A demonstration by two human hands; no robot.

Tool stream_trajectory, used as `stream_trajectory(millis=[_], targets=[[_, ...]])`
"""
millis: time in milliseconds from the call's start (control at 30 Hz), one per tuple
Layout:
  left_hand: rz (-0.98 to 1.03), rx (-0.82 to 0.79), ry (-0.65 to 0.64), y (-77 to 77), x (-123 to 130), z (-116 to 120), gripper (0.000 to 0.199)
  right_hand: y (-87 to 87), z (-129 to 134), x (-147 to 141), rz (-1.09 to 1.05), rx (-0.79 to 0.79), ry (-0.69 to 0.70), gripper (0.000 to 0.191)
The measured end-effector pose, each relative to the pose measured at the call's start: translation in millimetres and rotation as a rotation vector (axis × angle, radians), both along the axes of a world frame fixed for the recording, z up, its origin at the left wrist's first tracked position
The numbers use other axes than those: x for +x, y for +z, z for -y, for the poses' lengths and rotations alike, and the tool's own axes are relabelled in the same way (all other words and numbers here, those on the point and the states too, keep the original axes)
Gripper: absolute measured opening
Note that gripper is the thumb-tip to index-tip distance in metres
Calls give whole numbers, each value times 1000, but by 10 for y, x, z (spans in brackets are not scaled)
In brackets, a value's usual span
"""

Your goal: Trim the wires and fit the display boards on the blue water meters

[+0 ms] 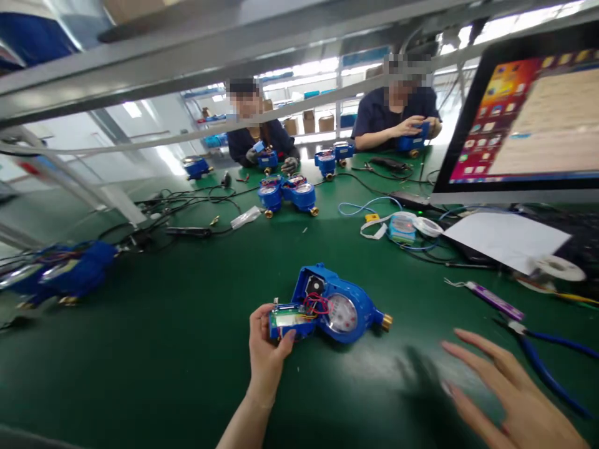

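In front of me on the green table lies a blue water meter (344, 312) with a round clear dial and a brass end, its box part open. Red and other thin wires run from it to a blue cover with a green circuit board (291, 317) inside. My left hand (267, 343) grips that cover between thumb and fingers, at the meter's left side. To the right, my right hand (505, 386) hovers over the table, fingers spread and holding nothing. Closest to it are blue-handled pliers (538, 355) and a purple-and-white stick-like item (496, 300).
More blue meters stand at the left (77, 268) and mid-table (299, 194). A monitor (533, 118), white paper (508, 237), tape roll (559, 268) and a small lit device (402, 227) occupy the right. Cables (187, 206) cross the left side. Two people work opposite, under a metal shelf (187, 56).
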State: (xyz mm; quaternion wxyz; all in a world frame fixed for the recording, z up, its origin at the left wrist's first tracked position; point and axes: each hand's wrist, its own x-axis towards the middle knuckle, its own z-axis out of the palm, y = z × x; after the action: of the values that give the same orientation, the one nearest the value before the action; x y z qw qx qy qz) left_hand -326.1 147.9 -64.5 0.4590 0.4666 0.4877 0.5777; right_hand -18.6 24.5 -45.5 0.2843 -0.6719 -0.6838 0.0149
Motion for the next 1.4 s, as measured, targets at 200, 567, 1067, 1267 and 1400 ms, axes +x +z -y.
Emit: stream_trajectory(millis=[200, 567, 1067, 1267, 1400], targets=[[-82, 419, 89, -104, -46, -33, 51, 329, -1228, -636, -199, -165, 374, 58], [-114, 623, 66, 220, 73, -216, 49, 277, -1195, -779, -494, -568, 491, 83], [-127, 584, -544, 689, 375, -334, 44, 822, -921, -498, -501, 112, 439, 49], [-173, 613, -569, 694, 284, -299, 41, 842, -1229, -923, -293, 29, 740, 73], [-320, 522, -451, 687, 199, -119, 48, 781, -1217, -987, -260, 168, 655, 57]])
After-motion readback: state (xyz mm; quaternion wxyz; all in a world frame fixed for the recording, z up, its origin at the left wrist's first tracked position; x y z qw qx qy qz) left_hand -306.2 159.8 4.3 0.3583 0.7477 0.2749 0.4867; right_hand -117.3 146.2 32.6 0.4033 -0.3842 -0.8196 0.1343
